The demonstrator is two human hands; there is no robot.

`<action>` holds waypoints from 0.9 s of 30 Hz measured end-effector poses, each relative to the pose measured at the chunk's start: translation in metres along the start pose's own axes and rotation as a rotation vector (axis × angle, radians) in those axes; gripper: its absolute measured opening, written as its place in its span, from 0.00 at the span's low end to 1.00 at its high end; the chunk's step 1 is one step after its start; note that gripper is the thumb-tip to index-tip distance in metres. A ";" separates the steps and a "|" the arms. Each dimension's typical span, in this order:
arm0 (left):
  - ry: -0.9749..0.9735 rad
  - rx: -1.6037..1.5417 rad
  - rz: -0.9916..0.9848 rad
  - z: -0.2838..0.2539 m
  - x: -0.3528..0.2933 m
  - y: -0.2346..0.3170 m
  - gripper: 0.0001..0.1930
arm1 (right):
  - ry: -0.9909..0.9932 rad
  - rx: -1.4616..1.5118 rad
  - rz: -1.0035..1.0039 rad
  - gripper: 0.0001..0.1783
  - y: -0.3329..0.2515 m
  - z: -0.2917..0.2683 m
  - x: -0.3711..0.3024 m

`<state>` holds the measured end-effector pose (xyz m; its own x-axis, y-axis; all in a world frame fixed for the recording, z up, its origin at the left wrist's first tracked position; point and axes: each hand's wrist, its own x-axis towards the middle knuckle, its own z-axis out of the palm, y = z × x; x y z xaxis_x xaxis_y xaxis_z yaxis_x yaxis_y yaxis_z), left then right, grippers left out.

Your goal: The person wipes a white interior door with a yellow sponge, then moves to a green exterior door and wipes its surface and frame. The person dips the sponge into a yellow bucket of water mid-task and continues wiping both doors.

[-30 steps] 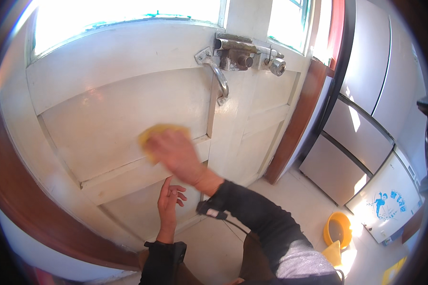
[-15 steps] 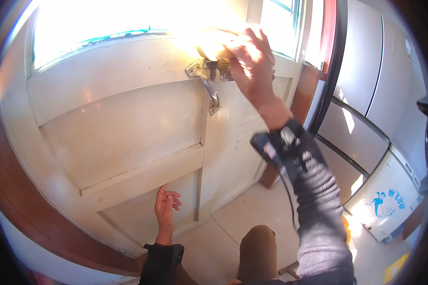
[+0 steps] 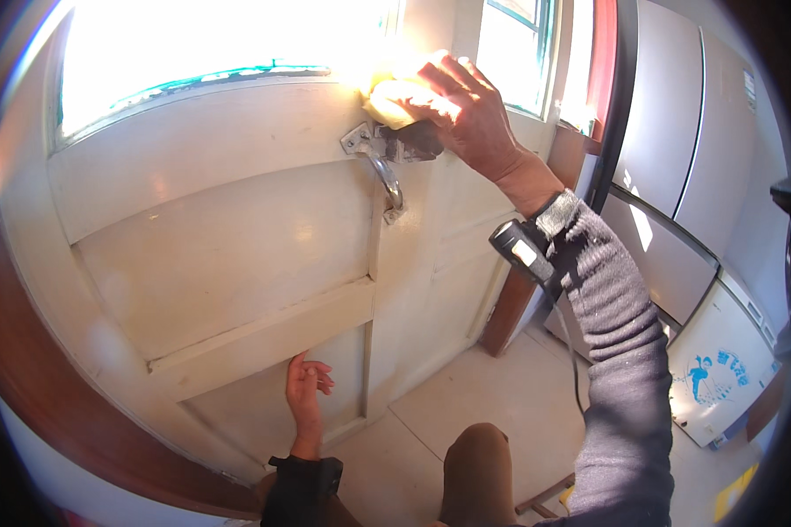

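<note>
My right hand [image 3: 483,123] is at the top middle, pressing a bright yellow cloth [image 3: 394,103] against the white door [image 3: 237,228]. Strong sunlight washes out part of the cloth and the fingertips. Just below the cloth sits a dark metal door latch [image 3: 413,143], partly covered by the hand. A curved chrome pull handle [image 3: 387,180] is screwed to the door beside it. Lower down, my left hand [image 3: 306,395] hangs in front of the door's bottom panel, its fingers loosely bent and apart, with nothing in them.
Bright window panes [image 3: 193,44] fill the door's upper part. To the right stand a tall grey fridge [image 3: 659,114] and a low white appliance [image 3: 716,369] with a blue print. My knee [image 3: 477,470] is over the pale tiled floor [image 3: 457,386]. A cable runs from the device on my right wrist [image 3: 520,250].
My right wrist and forearm have swung to the right, and the hand has tilted toward the left with the cloth showing more plainly. My left hand has barely moved.
</note>
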<state>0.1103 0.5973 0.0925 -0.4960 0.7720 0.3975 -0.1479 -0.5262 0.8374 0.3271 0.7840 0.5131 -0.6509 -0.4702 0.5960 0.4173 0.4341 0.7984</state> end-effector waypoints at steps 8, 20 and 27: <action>-0.015 0.074 -0.189 0.006 -0.009 -0.002 0.12 | -0.112 -0.244 0.480 0.16 0.016 -0.082 -0.067; 0.028 0.790 1.013 0.134 0.129 0.250 0.06 | -0.336 0.484 0.952 0.24 -0.296 -0.146 -0.242; -0.152 1.226 1.269 0.200 0.204 0.304 0.12 | -0.281 0.494 1.384 0.18 -0.383 -0.135 -0.304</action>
<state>0.1351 0.6662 0.5029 0.3015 0.2003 0.9322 0.9291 -0.2814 -0.2400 0.4515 0.6568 0.0377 -0.0514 0.6544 0.7544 0.5758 0.6366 -0.5130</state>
